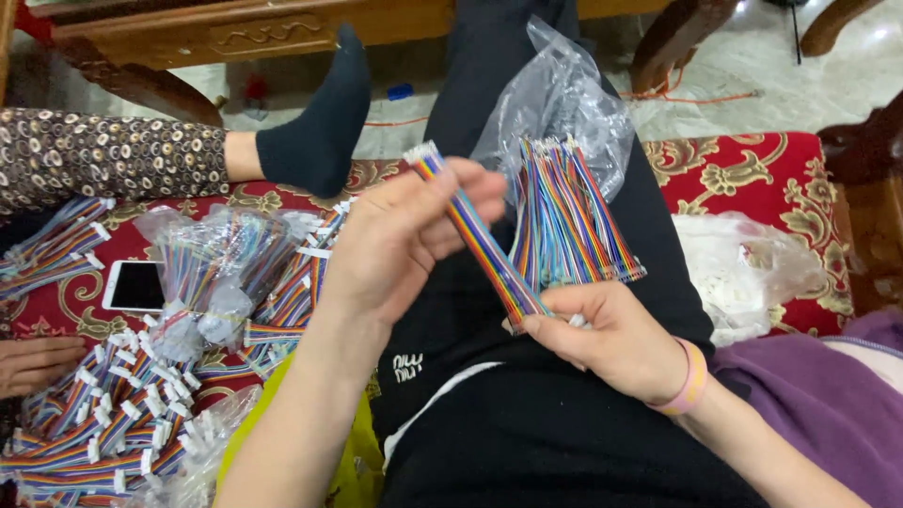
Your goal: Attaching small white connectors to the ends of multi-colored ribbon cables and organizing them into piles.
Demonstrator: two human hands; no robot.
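Note:
My left hand (400, 240) pinches the upper part of a flat rainbow-coloured ribbon cable (475, 235), just below its white connector end. My right hand (611, 339) grips the cable's lower end between thumb and fingers. The cable runs at a slant between both hands, over my lap in black trousers. Behind it a loose bundle of similar multicoloured cables (569, 212) lies on my leg, partly in a clear plastic bag (560, 99). A pink band circles my right wrist.
A heap of rainbow cables with white connectors (113, 414) and bagged cables (212, 268) lies on the red patterned cushion (752, 174) at left, beside a phone (134, 285). Another person's socked foot (320, 127) and hand (33, 362) are at left. A bag of white parts (743, 273) sits right.

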